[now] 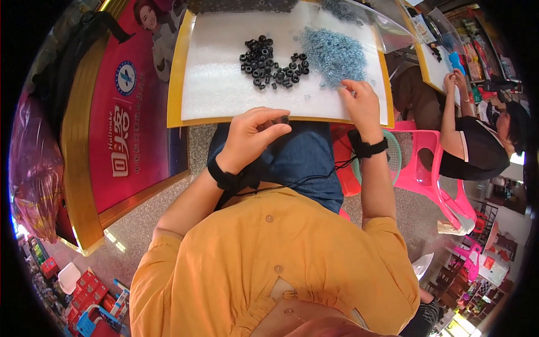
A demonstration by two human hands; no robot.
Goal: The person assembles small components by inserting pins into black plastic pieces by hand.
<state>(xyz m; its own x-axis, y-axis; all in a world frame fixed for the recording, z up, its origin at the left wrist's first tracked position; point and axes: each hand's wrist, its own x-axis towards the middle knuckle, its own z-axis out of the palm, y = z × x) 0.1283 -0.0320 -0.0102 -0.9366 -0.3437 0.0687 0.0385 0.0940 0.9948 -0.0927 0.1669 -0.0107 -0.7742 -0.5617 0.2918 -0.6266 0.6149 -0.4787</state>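
My left hand (254, 135) is just past the table's near edge, its thumb and fingertips closed on a small black round part (285, 119). That part looks like the loose ones in the black pile (259, 60), which are short, ring-like pieces with a hole. My right hand (362, 106) is over the near right of the table, at the near edge of a heap of small translucent bluish pieces (336, 55). Its thumb and forefinger are pinched together; whatever lies between them is too small to make out.
White foam sheet (213, 84) covers the yellow-edged table (175, 106). Clear plastic bags (387, 25) lie at the far side. A pink plastic chair (418, 163) stands at right, where another person (477, 143) works at a second table. A pink printed panel (132, 135) stands at left.
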